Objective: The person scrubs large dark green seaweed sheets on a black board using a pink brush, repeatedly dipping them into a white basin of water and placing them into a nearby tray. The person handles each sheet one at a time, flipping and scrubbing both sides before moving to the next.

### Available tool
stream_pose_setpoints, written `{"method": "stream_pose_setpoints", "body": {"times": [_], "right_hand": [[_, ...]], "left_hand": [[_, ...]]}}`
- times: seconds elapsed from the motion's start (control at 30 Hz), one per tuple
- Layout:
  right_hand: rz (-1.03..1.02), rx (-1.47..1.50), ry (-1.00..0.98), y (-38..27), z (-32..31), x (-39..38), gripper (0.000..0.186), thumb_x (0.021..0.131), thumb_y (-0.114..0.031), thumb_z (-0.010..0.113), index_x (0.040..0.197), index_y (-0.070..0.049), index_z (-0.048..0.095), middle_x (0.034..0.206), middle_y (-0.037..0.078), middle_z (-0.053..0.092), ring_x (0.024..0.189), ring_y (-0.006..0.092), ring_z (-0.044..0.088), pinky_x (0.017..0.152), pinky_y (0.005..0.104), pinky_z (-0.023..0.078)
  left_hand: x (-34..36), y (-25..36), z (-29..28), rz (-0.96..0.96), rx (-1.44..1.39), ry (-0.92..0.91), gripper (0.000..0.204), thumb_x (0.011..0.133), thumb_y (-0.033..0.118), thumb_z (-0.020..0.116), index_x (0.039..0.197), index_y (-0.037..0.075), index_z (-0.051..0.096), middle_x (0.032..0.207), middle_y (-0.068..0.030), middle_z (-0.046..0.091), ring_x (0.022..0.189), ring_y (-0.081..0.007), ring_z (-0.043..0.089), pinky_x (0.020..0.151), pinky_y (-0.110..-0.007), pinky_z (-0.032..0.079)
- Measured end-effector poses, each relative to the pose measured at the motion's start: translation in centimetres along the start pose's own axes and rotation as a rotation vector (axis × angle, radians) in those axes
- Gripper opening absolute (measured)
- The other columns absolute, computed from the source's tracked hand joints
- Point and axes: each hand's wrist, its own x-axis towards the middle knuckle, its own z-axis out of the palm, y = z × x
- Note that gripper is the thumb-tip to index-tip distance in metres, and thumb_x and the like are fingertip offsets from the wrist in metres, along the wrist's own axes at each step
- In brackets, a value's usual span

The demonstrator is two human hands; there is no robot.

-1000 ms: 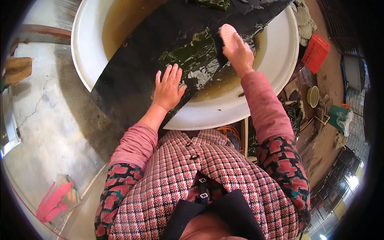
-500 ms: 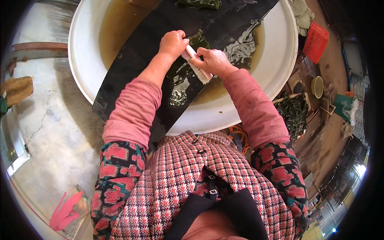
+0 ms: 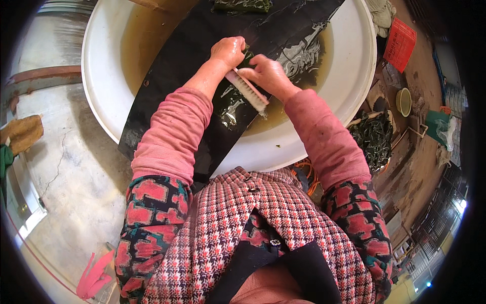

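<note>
A pink-backed scrubbing brush [image 3: 250,95] with pale bristles is tilted over the black board [image 3: 167,104]. My left hand [image 3: 226,52] is closed around its upper end. Beside it, my right hand [image 3: 272,76] has thumb and fingers apart, the thumb close to the brush's back; whether they touch I cannot tell. A dark green piece of wet seaweed [image 3: 247,57] shows between the hands, partly hidden by them. Below the brush, the board glistens with water. Another folded green seaweed piece [image 3: 243,6] lies at the board's far end.
The board lies across a large round white tub [image 3: 104,96] holding brownish water [image 3: 136,45]. To the right stands a basket of dark seaweed [image 3: 372,139], with a yellowish bowl [image 3: 403,102] and a red package [image 3: 400,44] beyond. Orange cord [image 3: 309,172] lies below the tub's rim.
My right hand has loosened from the brush's middle and its fingers have spread. The brush has turned so its bristles show more, its upper end at my left hand.
</note>
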Motion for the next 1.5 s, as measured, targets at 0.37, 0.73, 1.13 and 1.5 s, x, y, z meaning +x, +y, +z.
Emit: {"method": "stream_pose_setpoints", "body": {"times": [0.37,0.73,1.13,1.5], "right_hand": [[0.051,-0.234,0.215,0.8,1.6,1.4,0.054,0.075,-0.027,0.077,0.124,-0.015,0.06,0.109,0.012,0.063,0.1,0.0316,0.063,0.086,0.0409,0.051],[-0.003,-0.089,0.267,0.7,2.4,2.4,0.018,0.077,-0.015,0.073,0.091,-0.008,0.066,0.092,0.012,0.067,0.092,0.0321,0.065,0.079,0.0413,0.051],[0.026,0.334,0.07,-0.8,2.3,2.3,0.021,0.081,-0.013,0.072,0.098,-0.001,0.07,0.086,0.015,0.072,0.08,0.0217,0.069,0.075,0.0328,0.053],[-0.166,0.185,0.001,-2.6,2.2,2.3,0.021,0.089,-0.017,0.064,0.104,-0.003,0.069,0.082,0.017,0.069,0.074,0.0223,0.067,0.072,0.0326,0.052]], "left_hand": [[-2.6,-0.7,0.3,0.15,-0.181,0.172,0.011,0.077,0.01,0.064,0.082,0.007,0.055,0.086,-0.009,0.06,0.083,-0.0309,0.06,0.072,-0.041,0.048],[-3.6,-0.7,0.0,0.147,-0.249,0.114,0.028,0.075,0.01,0.069,0.103,0.011,0.067,0.08,-0.0035,0.059,0.078,-0.0206,0.06,0.073,-0.035,0.049],[-6.3,-1.6,-1.6,0.05,-0.478,0.229,0.019,0.073,0.006,0.064,0.091,0.006,0.059,0.08,-0.0107,0.06,0.073,-0.0289,0.061,0.068,-0.038,0.049],[-7.6,-3.0,-4.0,0.157,-0.461,0.196,0.01,0.082,0.006,0.067,0.093,0.003,0.066,0.085,-0.0058,0.059,0.077,-0.0156,0.059,0.072,-0.028,0.049]]}}
